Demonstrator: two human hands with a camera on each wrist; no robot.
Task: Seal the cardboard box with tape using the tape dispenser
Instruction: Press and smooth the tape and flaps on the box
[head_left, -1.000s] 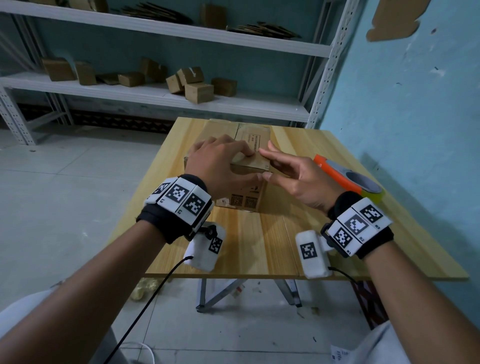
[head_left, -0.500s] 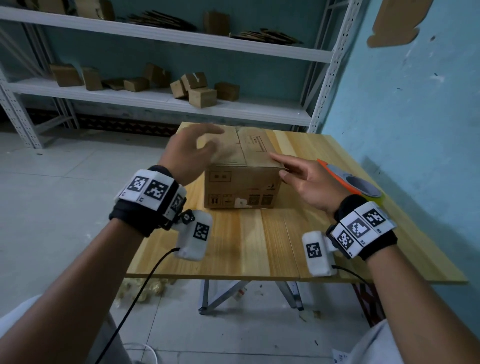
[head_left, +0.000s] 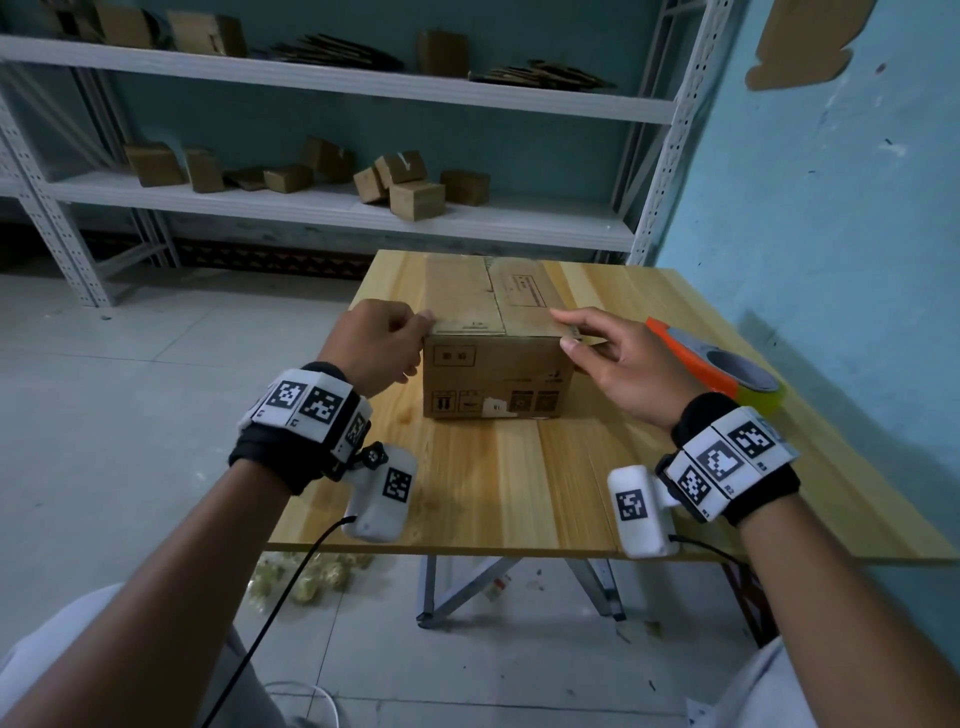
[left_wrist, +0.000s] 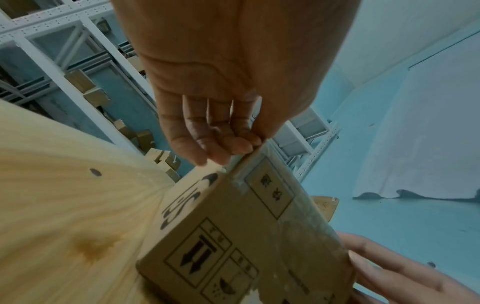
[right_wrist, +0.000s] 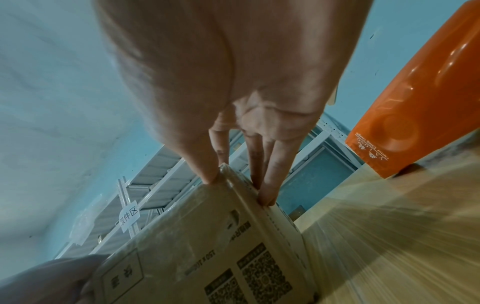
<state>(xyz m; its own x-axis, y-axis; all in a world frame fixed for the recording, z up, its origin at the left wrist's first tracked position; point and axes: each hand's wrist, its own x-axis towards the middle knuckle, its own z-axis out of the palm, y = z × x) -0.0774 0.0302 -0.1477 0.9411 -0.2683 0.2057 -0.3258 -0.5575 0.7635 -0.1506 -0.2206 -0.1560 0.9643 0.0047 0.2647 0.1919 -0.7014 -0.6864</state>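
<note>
The cardboard box (head_left: 496, 358) stands on the wooden table (head_left: 519, 493) in the middle of the frame, its top flaps folded down. The left hand (head_left: 375, 340) pinches the upper left corner with curled fingers (left_wrist: 221, 142), and the right hand (head_left: 618, 358) holds the upper right corner between thumb and straight fingers (right_wrist: 270, 174). The orange tape dispenser (head_left: 717, 366) lies on the table at the right, just behind the right hand.

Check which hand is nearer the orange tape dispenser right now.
Right. The right hand holds the cardboard box's near right top corner, just beside the tape dispenser on the table. The left hand is at the box's left corner, across the box from it.
</note>
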